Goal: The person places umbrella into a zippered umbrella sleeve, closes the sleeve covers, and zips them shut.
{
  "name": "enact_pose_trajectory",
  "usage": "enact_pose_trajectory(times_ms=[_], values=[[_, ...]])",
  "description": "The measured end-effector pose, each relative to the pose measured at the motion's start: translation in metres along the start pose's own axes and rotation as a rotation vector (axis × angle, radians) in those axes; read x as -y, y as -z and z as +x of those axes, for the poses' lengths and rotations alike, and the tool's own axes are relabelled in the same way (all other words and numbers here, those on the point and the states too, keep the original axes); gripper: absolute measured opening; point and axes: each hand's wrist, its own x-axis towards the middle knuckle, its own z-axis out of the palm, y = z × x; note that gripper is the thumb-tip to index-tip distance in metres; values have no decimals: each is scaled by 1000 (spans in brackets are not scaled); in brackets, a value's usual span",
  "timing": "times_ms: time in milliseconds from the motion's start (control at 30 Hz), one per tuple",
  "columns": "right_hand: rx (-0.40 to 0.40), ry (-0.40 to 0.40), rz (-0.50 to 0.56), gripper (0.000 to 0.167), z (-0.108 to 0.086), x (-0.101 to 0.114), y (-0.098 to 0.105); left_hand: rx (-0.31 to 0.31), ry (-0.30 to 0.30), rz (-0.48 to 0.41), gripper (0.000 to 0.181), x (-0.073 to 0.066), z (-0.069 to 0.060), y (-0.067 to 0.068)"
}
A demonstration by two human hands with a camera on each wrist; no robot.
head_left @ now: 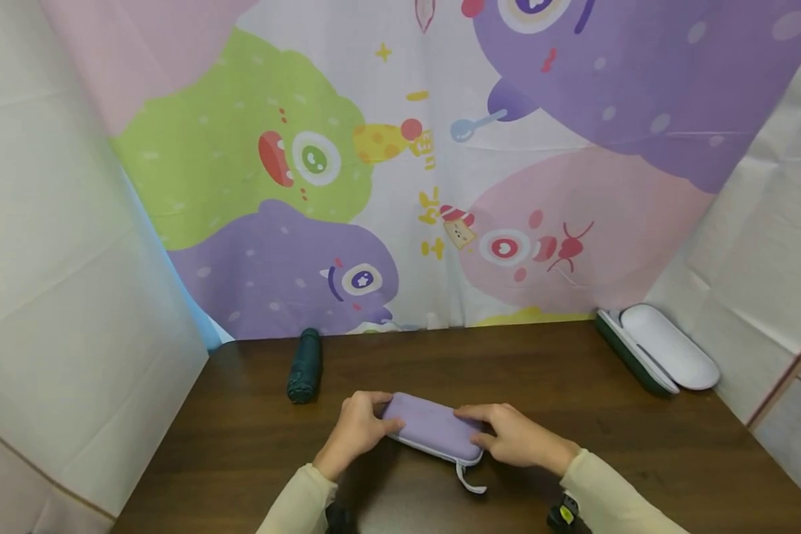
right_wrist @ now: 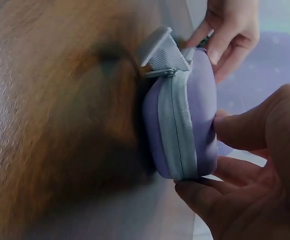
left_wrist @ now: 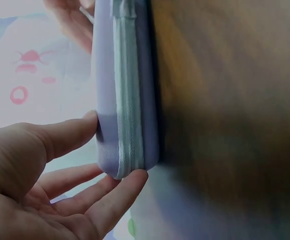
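A lavender zippered case (head_left: 434,426) lies flat on, or very close to, the dark wooden table, its long side slanting down to the right. At its left end my left hand (head_left: 357,430) holds it, thumb on the top face and fingers at the end edge. My right hand (head_left: 521,436) grips the opposite end in the same way, with the thumb (right_wrist: 239,127) against the lid. A pale zip (left_wrist: 128,95) runs round the side and looks closed. From the near right corner hangs a light grey strap (head_left: 469,480).
Behind and left of the case lies a dark green folded umbrella (head_left: 305,367). In the back right corner sits an opened glasses case (head_left: 670,348), green outside and white inside. A cartoon-printed cloth (head_left: 427,282) hangs along the table's (head_left: 240,460) far edge, with white cloth walls on both sides.
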Motion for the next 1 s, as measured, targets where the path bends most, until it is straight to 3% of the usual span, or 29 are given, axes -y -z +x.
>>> enact_pose_trajectory(times_ms=[500,700,1000], values=[[11,-6,-4,48,17,17,-7,68,125,-55,39,12,25,16],[-7,14,-39,48,25,23,-6,79,75,30,37,13,32,20],[-44,9,-21,51,36,27,-16,37,-42,168,32,9,36,22]])
